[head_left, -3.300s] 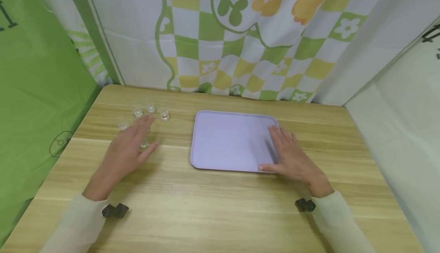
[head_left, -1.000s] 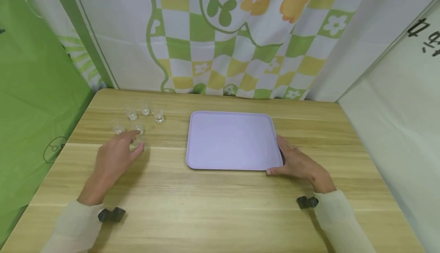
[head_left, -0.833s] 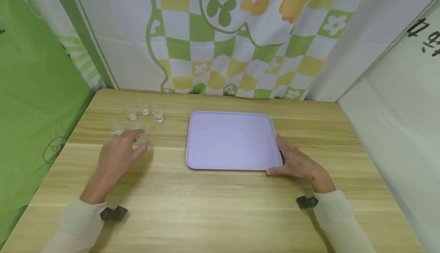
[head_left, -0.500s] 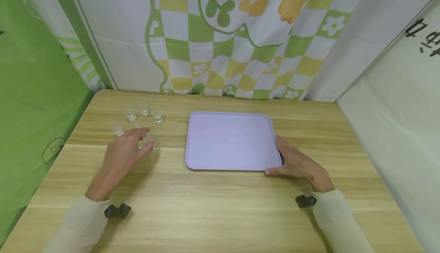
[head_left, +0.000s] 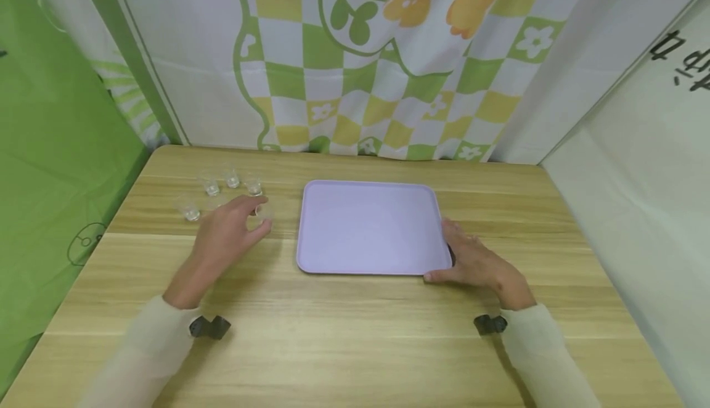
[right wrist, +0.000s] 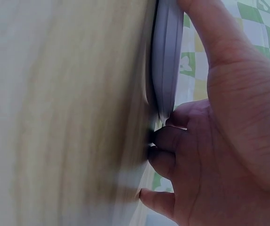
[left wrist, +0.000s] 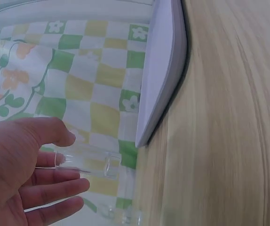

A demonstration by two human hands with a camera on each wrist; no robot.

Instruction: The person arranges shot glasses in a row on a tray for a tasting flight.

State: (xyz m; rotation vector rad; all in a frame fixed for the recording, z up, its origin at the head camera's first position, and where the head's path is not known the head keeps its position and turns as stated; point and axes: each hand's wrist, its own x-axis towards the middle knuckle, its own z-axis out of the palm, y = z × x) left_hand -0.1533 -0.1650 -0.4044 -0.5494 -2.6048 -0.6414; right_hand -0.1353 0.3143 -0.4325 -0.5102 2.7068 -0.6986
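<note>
In the head view my left hand [head_left: 224,229] holds a small clear shot glass [head_left: 264,213] between thumb and fingers, left of the lilac tray [head_left: 371,229]. The left wrist view shows the thumb and forefinger at the rim of this shot glass [left wrist: 95,162], its thick base pointing away from the palm, above the tabletop. My right hand [head_left: 477,263] grips the near right corner of the tray, thumb along the front edge and fingers at the right side. In the right wrist view curled fingers [right wrist: 168,139] lie against the tray's edge [right wrist: 167,61].
Several more shot glasses [head_left: 191,212] stand at the back left of the wooden table [head_left: 333,340], one partly hidden behind my left hand. A checked, flowered curtain [head_left: 360,81] hangs along the table's back edge. Green cloth [head_left: 55,149] hangs at the left, white cloth at the right.
My left hand has closed on a shot glass from the group and carried it right, towards the tray. My right hand has moved from over the tray to grip its corner.
</note>
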